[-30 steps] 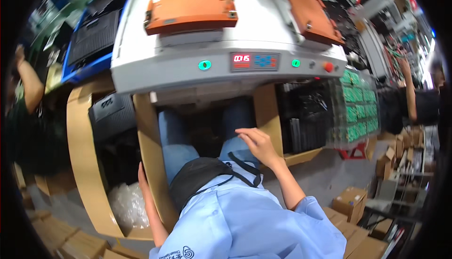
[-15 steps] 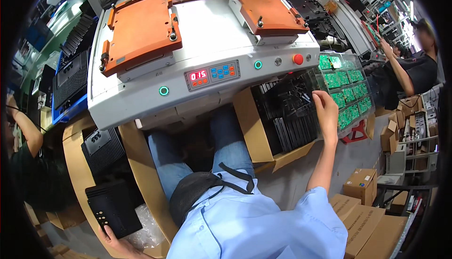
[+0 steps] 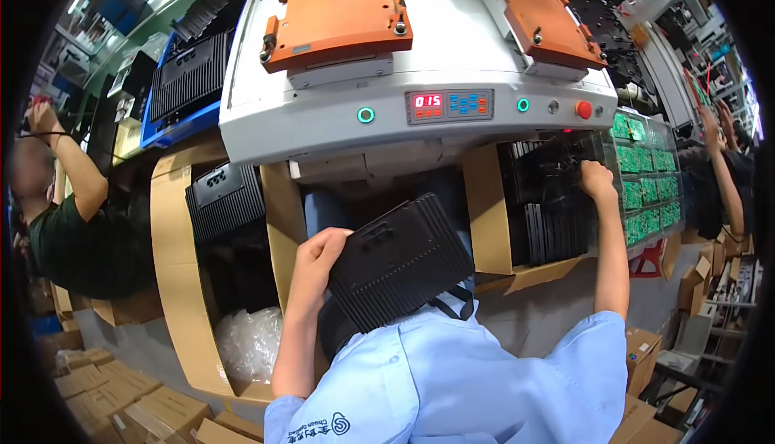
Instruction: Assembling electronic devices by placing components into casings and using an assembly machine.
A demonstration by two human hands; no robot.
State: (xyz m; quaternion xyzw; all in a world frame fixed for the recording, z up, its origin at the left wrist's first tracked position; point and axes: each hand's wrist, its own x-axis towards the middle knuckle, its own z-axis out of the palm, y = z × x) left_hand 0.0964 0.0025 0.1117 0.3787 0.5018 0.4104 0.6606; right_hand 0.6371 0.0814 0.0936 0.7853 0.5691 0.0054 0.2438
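Observation:
My left hand [image 3: 317, 262] grips a black ribbed plastic housing [image 3: 401, 263] by its upper left edge. The housing hangs tilted over my lap, its ribbed face toward me. My right hand [image 3: 596, 179] is closed above the right carton [image 3: 492, 226], beside dark parts in clear plastic [image 3: 557, 178]. Whatever its curled fingers hold, if anything, is hidden. Several thin black panels [image 3: 553, 230] stand on edge in that carton. At my left, another black ribbed housing [image 3: 226, 198] lies in an open carton [image 3: 173, 258], with crumpled clear bags [image 3: 250, 345] at its near end.
Ahead stands a white machine [image 3: 323, 125] with two orange fixtures [image 3: 339, 12] [image 3: 541, 16], a control panel [image 3: 450, 106] and a red button [image 3: 583, 110]. Green circuit boards [image 3: 642, 194] fill a clear tray at right. A blue bin [image 3: 182, 125] holds black housings. Co-workers sit at both sides.
My left hand has brought the black housing up out of the left carton to over my lap. My right hand's fingers have curled closed near the right carton. The view has shifted left.

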